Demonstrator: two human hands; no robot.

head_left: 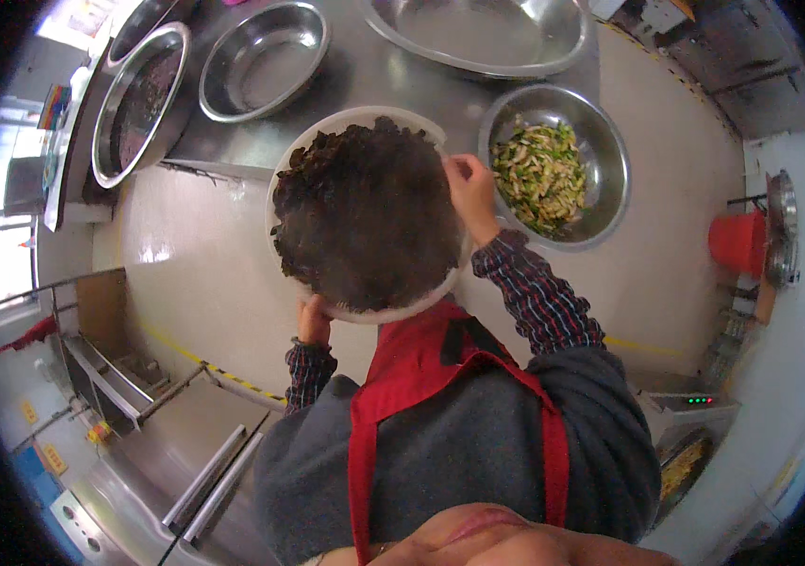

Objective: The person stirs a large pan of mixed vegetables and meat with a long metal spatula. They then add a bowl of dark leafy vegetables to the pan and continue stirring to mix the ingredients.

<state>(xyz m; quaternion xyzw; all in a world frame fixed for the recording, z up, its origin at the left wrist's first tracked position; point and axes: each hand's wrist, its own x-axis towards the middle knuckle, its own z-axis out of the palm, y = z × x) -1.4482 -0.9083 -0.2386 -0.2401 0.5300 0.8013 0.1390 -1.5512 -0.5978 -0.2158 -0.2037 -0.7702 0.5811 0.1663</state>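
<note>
A round white basket point(282, 272) heaped with dark, ruffled pieces that look like wood ear fungus point(374, 212) is held in front of my red apron. My left hand point(314, 318) grips its rim at the lower left, with the fingers mostly hidden beneath. On the right side of the rim rests my right hand point(472, 194), its thumb and fingers closed on the edge. Just right of that hand, a steel bowl point(608, 184) holds chopped pale and green vegetables point(540, 177).
A steel table point(381, 78) carries a large steel basin point(473, 67) and a smaller steel bowl point(264, 67). Another basin point(179, 92) with dark contents stands at its left end. Steel equipment point(197, 439) lies lower left; a red bucket point(739, 242) is at far right.
</note>
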